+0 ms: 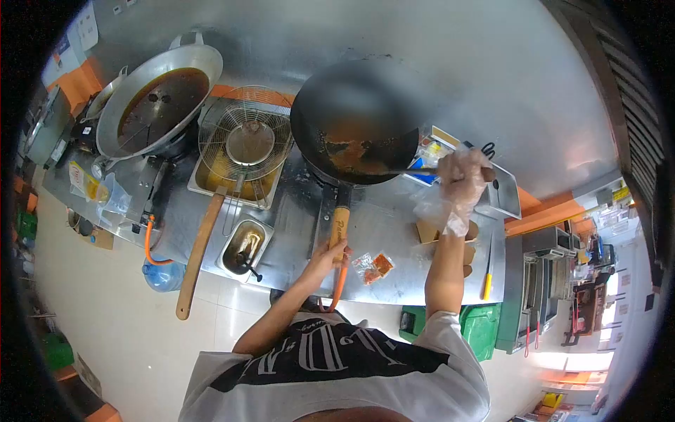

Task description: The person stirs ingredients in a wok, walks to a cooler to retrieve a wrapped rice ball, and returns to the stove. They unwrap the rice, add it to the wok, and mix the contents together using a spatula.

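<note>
A black wok [394,158] sits on the counter in front of me, with brown sauce [348,151] and steam or blur over its middle. My left hand [330,259] is wrapped around the wok's wooden handle [340,224]. My right hand [463,179], in a clear plastic glove, grips a long-handled cooking utensil [415,171] at the wok's right rim. The utensil reaches into the sauce; its head is too blurred to tell the kind. Small clear packets with red-orange contents [374,268] lie on the counter between my arms.
On the left stand a large pan of dark oil [209,67] and a round wire strainer [211,141] over a metal tray. A small steel container [246,239] holds a ladle. At right lie scissors [488,150], a metal tray [510,193] and a yellow-handled knife [487,285].
</note>
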### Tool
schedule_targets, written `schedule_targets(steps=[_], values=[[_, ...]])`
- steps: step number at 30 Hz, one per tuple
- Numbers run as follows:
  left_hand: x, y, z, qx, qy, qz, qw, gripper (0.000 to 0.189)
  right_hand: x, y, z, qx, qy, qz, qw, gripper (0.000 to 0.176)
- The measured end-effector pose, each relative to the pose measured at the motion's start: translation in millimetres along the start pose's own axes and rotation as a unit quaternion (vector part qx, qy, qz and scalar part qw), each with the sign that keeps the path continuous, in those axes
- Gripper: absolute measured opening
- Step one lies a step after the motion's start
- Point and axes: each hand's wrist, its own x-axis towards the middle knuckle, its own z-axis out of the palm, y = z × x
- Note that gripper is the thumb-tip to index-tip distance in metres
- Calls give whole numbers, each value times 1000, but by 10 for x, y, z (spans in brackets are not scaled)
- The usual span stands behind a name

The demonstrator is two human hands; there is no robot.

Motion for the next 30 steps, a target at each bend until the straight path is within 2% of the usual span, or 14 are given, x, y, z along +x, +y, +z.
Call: schedule_targets(steps=[1,3,5,8,11,13,14,19,21,23,25,27,29,30], values=[[-52,0,25,18,-5,10,1000,36,-47,253,-80,0,-1,-1,1000,26],[-46,-120,-44,30,-1,0,1000,35,-245,1144,-261,248,408,95,874,24],[-90,-163,-139,65,-58,21,996,37,-206,1657,-76,-215,243,-71,943,13],[-405,-101,-359,200,-121,31,972,42,44,1006,463,-121,326,66,935,13],[-607,-223,-763,198,-117,-48,972,47,-64,757,261,-59,183,64,979,13],[-595,-380,-922,262,-94,-152,948,50,-148,1681,-339,130,294,-19,947,18],[-516,-496,-1057,369,-144,-163,904,53,46,1510,-106,-186,206,-33,960,22],[-206,-687,-1294,432,-139,-117,883,51,69,1016,142,-119,160,91,976,32],[-34,-937,-1310,288,-29,-129,948,50,-68,1666,-272,-246,157,-96,952,25],[139,-1013,-1288,291,-20,-140,946,49,53,1249,131,-335,74,-75,936,18],[180,-911,-1284,303,-11,-154,940,48,-83,1018,334,-178,201,76,960,15],[151,-832,-1173,245,-16,-207,947,43,-131,1177,-68,-150,115,32,982,12],[206,-997,-1203,262,-13,-182,948,41,-142,1540,-371,-201,180,-34,962,12],[267,-1042,-1201,281,-7,-149,948,40,-93,1476,21,-547,179,-216,789,15]])
